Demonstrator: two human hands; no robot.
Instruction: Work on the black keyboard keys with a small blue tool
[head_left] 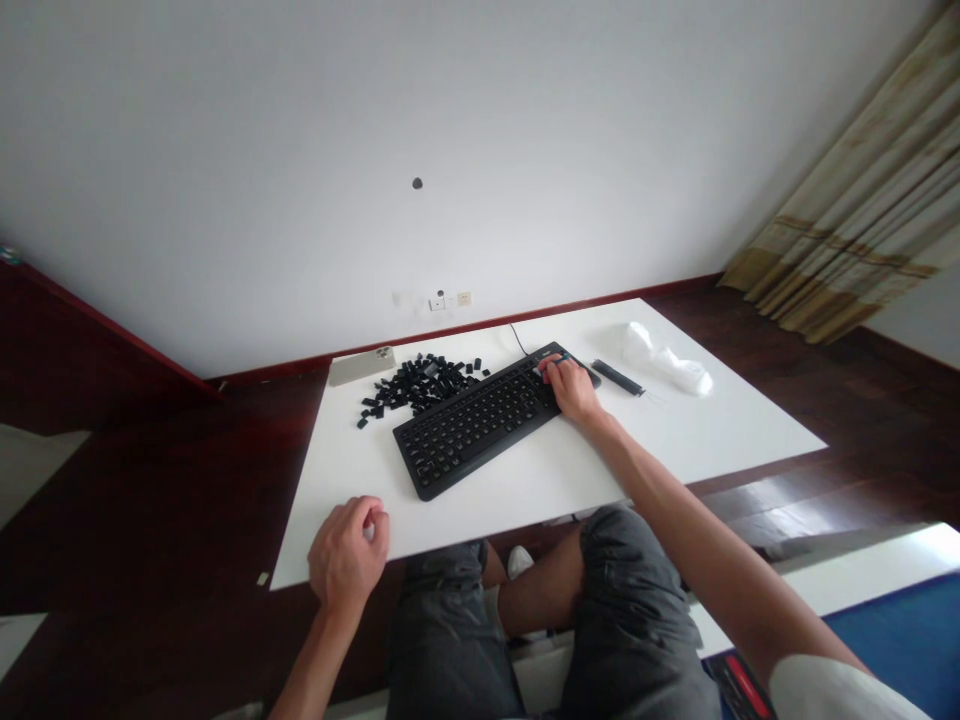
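The person wears dark grey shorts (600,600) of a soft, creased cloth whose hems are bunched at the knees, leaving the legs bare below. Both forearms are bare down to the left hand (346,555) and the right hand (574,388), with no watch, ring or band to be seen on either. At the lower right corner of the view a white short sleeve (832,690) covers the right upper arm, and between the legs shows a small patch of something white (519,560), too small to tell what it is.
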